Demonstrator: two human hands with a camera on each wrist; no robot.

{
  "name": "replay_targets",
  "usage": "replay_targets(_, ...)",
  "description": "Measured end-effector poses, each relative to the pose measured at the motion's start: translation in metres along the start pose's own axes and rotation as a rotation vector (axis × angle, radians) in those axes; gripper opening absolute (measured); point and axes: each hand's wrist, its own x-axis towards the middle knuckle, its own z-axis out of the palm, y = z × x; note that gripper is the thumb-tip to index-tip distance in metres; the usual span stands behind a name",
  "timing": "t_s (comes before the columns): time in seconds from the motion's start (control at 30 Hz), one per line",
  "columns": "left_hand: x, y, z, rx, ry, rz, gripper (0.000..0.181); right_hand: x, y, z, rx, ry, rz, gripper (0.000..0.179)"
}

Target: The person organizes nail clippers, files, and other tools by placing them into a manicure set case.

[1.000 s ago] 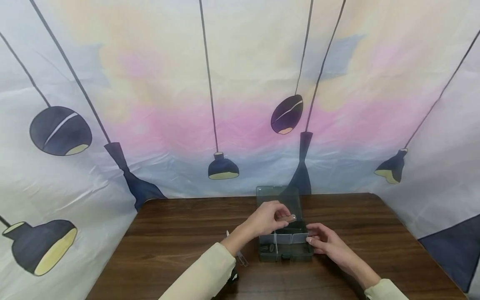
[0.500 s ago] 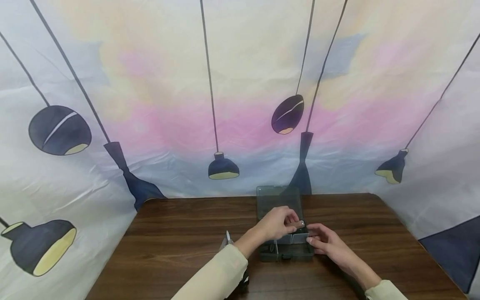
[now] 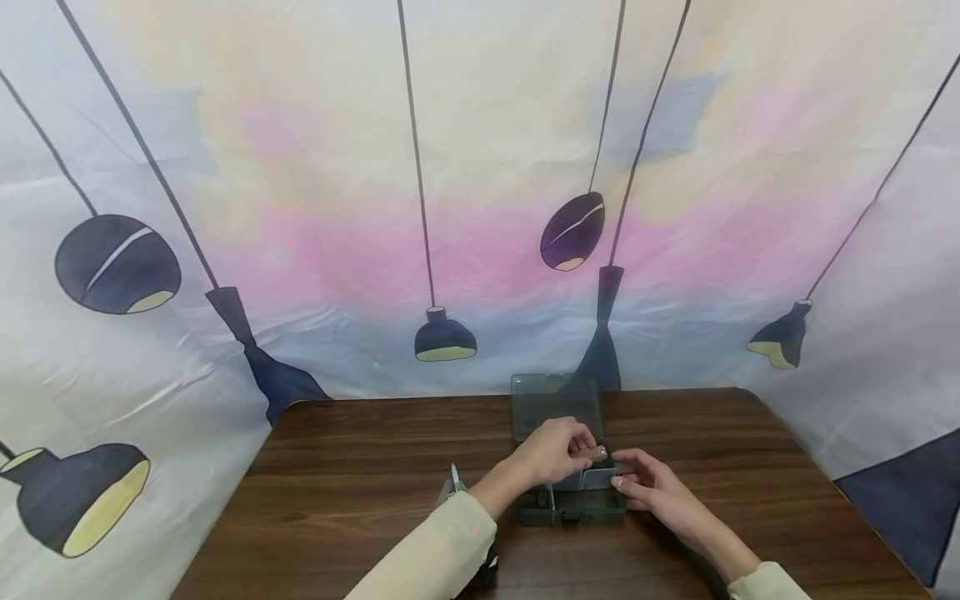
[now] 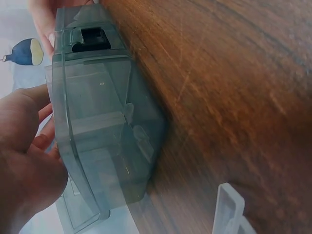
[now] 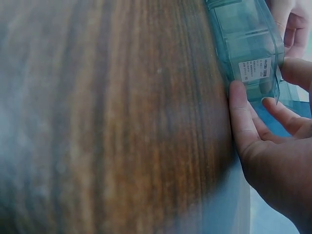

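Observation:
A translucent grey-green plastic box (image 3: 570, 515) stands on the table, its lid (image 3: 555, 400) raised at the back. Dividers split its inside, and a few small dark items show through the front. Over the box, my left hand (image 3: 558, 450) pinches a small brownish piece (image 3: 592, 453) with a shiny tip; its kind does not show. In the left wrist view, the fingertips of that hand are partly hidden behind the box wall. My right hand (image 3: 652, 483) touches the right end of the box with loosely spread fingers, beside a white printed label (image 5: 255, 69).
A pale pointed thing (image 3: 453, 478) lies left of the box, partly behind the left sleeve (image 3: 435, 546). In the left wrist view, a white piece (image 4: 229, 204) lies on the brown wooden table (image 3: 322, 492). A cloth with printed lamps (image 3: 446, 337) hangs behind.
My left hand has moved right and a little down with the small brownish piece, lower over the box's right compartments. My right hand stays at the box's end.

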Motion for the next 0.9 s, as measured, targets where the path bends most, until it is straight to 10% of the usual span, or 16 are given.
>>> replay_targets(0.43, -0.023, 0.003, -0.037, -0.010, 0.025, 0.096, 0.025, 0.002, 0.006, 0.000, 0.026, -0.009, 0.013, 0.060)
replay_targets(0.9, -0.083, -0.043, -0.072, -0.025, 0.017, 0.040, 0.024, 0.001, 0.004, -0.002, 0.023, -0.013, 0.006, 0.063)
